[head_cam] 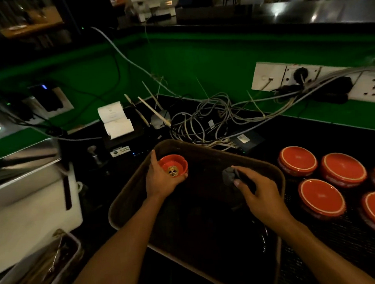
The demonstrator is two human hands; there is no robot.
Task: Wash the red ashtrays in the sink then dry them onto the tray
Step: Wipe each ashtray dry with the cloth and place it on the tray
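My left hand (160,179) grips a small red ashtray (173,165) with a dark emblem at its bottom, held over the far left corner of the brown tray (204,149). To its right, my right hand (260,194) pinches a dark grey cloth (229,175) above the tray's middle. The cloth hangs apart from the ashtray. Several larger red dishes (297,160) stand upside down on the black mat to the right of the tray.
A tangle of grey cables (205,121) and a receipt printer (115,122) lie behind the tray. Wall sockets (299,75) sit on the green wall. A white board (30,210) and a bin of utensils (43,271) stand at the left.
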